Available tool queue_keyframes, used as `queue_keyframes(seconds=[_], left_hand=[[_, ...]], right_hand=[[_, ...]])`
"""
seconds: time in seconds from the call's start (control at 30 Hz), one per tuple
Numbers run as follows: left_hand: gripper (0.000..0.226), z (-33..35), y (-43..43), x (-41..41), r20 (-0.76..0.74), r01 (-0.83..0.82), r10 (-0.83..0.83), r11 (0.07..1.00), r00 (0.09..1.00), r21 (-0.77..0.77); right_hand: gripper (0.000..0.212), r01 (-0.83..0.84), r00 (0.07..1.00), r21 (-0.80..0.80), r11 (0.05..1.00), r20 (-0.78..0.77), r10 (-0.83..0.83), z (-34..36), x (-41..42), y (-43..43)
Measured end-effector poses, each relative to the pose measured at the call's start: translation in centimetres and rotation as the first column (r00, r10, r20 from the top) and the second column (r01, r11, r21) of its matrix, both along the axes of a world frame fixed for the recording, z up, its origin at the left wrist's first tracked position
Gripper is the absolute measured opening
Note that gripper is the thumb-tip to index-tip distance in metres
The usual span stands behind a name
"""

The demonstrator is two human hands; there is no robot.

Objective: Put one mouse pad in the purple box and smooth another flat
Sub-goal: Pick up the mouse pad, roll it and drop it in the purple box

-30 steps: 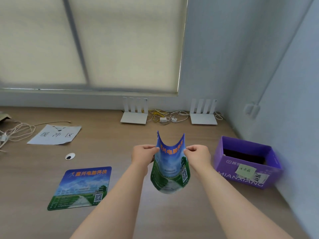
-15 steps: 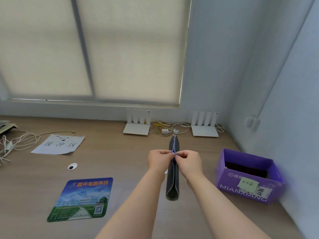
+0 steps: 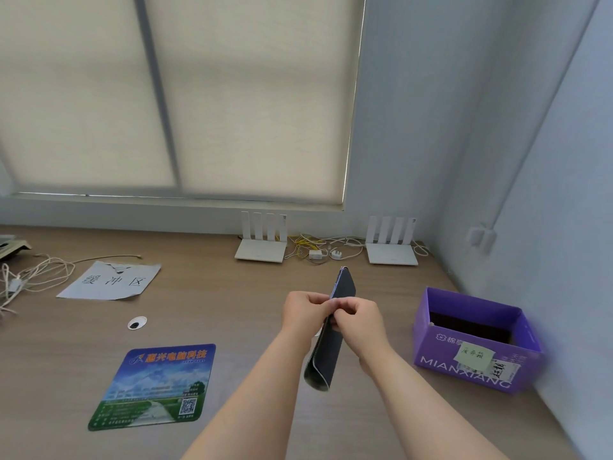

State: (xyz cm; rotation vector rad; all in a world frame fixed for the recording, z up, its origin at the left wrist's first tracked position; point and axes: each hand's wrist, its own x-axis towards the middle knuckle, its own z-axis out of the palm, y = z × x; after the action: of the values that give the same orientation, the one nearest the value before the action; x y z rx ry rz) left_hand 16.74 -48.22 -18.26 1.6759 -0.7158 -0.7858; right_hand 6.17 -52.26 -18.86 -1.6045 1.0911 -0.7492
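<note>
I hold a mouse pad [image 3: 326,355] folded in half, black underside outward, above the middle of the desk. My left hand [image 3: 303,310] and my right hand [image 3: 360,317] pinch its two edges together near the top; the fold hangs at the bottom. A second mouse pad [image 3: 156,386], printed with blue sky and green grass, lies flat on the desk to the left. The purple box [image 3: 471,363] stands open at the right, near the wall, with something dark inside.
Two white routers [image 3: 262,249] [image 3: 391,250] with tangled cables stand along the back wall. A sheet of paper [image 3: 111,282] with writing, a small round white item [image 3: 136,323] and loose cords [image 3: 30,277] lie at the left. The wall runs close on the right.
The held pad went from a half-open curve showing its print to fully folded shut, black side out. It now tilts slightly to the right. The view has tilted up.
</note>
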Motion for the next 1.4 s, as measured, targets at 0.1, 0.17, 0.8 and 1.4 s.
queue_keyframes(seconds=[0.1,0.17,0.8,1.4], left_hand=[[0.013,0.1,0.3,0.7,0.117,0.080,-0.088,0.994,0.989,0.073],[0.019,0.4,0.5,1.1,0.263,0.123,-0.153,0.984,0.953,0.129],[0.021,3.3,0.8,4.2,0.655,0.368,-0.437,0.895,0.616,0.250],[0.016,6.2,0.9,9.1,0.771,0.382,-0.401,0.897,0.494,0.221]], right_hand=[[0.032,-0.034,0.999,0.028,0.999,0.019,0.033,-0.5,-0.4,0.1],[0.031,-0.054,0.998,-0.038,0.998,-0.035,0.052,-0.3,-0.5,0.1],[0.020,-0.717,0.572,-0.480,0.506,-0.819,0.033,5.4,-0.1,-3.5],[0.020,-0.657,0.659,-0.496,0.568,-0.743,0.114,7.0,-2.1,-6.1]])
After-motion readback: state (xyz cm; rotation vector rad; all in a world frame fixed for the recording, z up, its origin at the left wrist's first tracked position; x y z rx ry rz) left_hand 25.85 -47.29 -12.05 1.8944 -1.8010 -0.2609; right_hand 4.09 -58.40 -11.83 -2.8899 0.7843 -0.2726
